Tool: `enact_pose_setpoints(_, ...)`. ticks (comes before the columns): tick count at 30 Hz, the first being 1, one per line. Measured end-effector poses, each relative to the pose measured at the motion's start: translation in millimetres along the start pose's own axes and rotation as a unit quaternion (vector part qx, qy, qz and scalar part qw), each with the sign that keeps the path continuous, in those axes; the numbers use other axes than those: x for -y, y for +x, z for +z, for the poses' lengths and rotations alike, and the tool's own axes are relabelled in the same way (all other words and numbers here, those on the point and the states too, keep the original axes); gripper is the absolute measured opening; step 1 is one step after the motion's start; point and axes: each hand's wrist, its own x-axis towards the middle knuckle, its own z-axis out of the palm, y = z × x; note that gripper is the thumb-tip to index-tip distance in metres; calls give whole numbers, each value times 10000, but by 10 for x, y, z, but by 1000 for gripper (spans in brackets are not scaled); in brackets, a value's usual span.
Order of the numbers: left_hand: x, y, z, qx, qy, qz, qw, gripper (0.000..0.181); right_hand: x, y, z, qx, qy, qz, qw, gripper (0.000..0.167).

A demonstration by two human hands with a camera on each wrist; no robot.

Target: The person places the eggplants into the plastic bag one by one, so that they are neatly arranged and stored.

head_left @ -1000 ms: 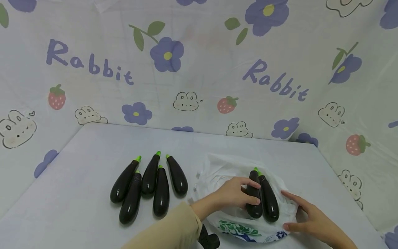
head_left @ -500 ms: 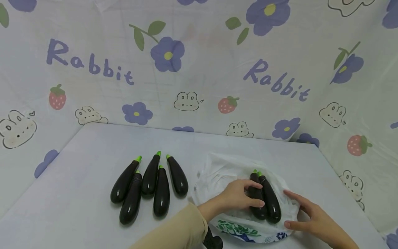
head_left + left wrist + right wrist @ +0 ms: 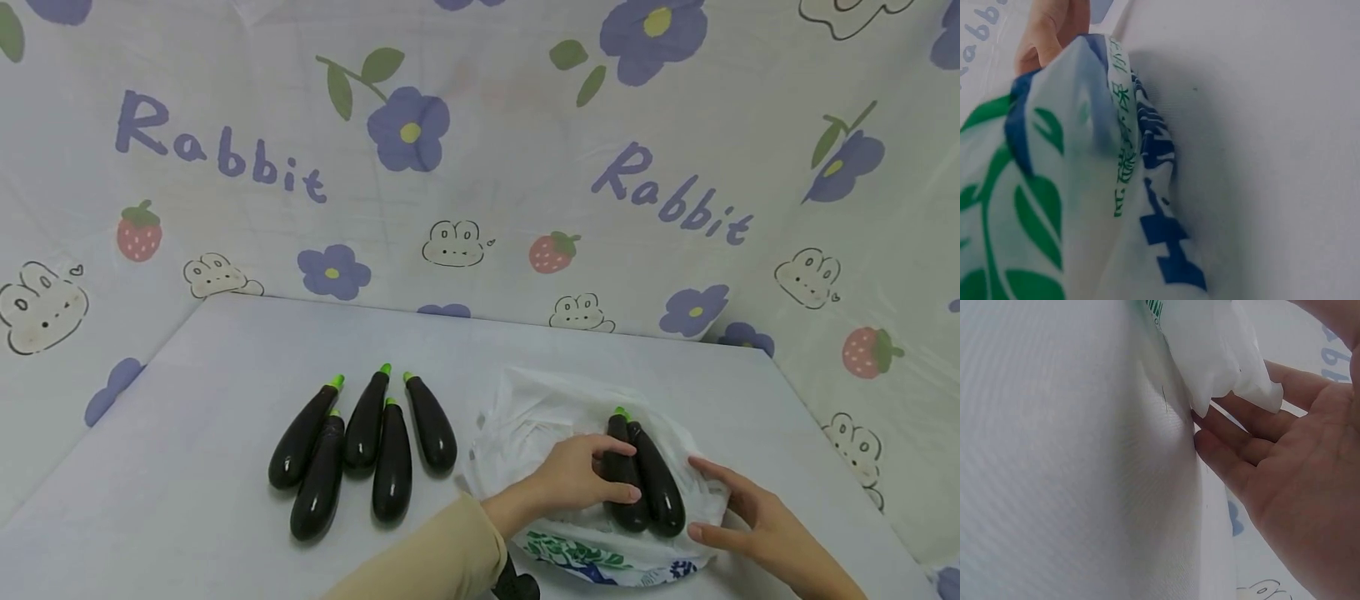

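Observation:
Two dark eggplants lie side by side on a white plastic bag (image 3: 525, 417) with green and blue print. The left hand (image 3: 570, 475) has its thumb and fingers round the left eggplant (image 3: 624, 471); the right eggplant (image 3: 660, 483) lies against it. At the bag's right edge, the right hand (image 3: 765, 521) touches the plastic with thumb and fingers spread. In the right wrist view, the fingers of the right hand (image 3: 1297, 450) are extended beside the bag's edge (image 3: 1216, 356). Printed plastic (image 3: 1085, 175) fills much of the left wrist view.
Several eggplants (image 3: 392, 467) lie in a loose group on the white table (image 3: 187, 433), left of the bag. A black object (image 3: 517, 583) shows beside the left sleeve at the near edge. Patterned cloth (image 3: 480, 183) stands behind the table.
The left hand and the eggplant it holds have shifted slightly right, and the other eggplant has shifted right beside it. The right hand has moved a little right.

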Motion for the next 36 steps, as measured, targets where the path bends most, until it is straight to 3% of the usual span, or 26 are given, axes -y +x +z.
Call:
enact_pose_setpoints(6, 79, 39, 76, -90, 19, 150, 9998, 50, -9, 14, -3, 33, -4, 124, 9999, 87)
enact_pose_setpoints(14, 116, 4, 94, -113, -494, -32, 9987, 49, -33, 50, -9, 174, -217, 304, 9992, 89)
enact_pose_setpoints(22, 71, -26, 60, -228, -406, 46, 9989, 49, -62, 74, 0, 166, -379, 199, 9989, 87)
enact_pose_setpoints(36, 54, 11, 62, -313, -168, 100, 9993, 47, -65, 91, -19, 335, -523, 387, 9973, 88)
